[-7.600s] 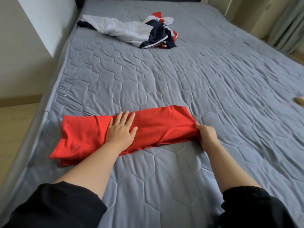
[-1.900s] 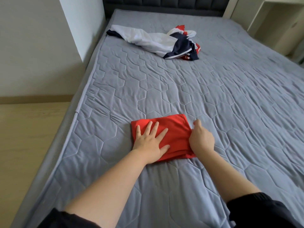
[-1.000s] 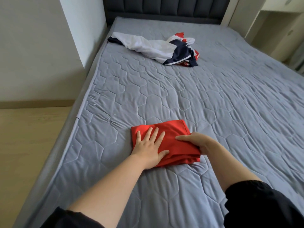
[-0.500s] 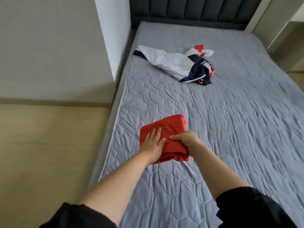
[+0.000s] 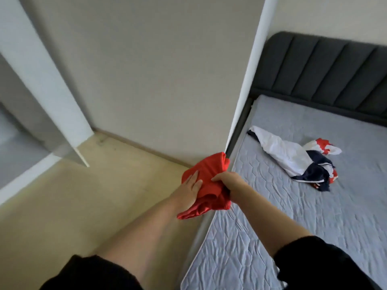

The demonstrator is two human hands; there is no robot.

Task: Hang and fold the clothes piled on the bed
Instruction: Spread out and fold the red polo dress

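grey quilted bed (image 5: 272, 237), crumpled clothes pile (image 5: 293, 158)

Folded red garment (image 5: 211, 164) held aloft, grey bed (image 5: 314, 216)

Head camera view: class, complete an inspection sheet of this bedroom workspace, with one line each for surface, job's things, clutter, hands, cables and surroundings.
Surface: grey quilted bed, cover wrinkled.
Job's things: folded red garment held in the air at the bed's left edge; unfolded clothes pile in white, navy and red lies on the bed nearer the headboard.
Clutter: nothing seen.
Grippers: left hand presses flat against the red garment; right hand grips it from the right.
Cables: nothing seen.
Surroundings: dark padded headboard, pale wall, light floor left of the bed.
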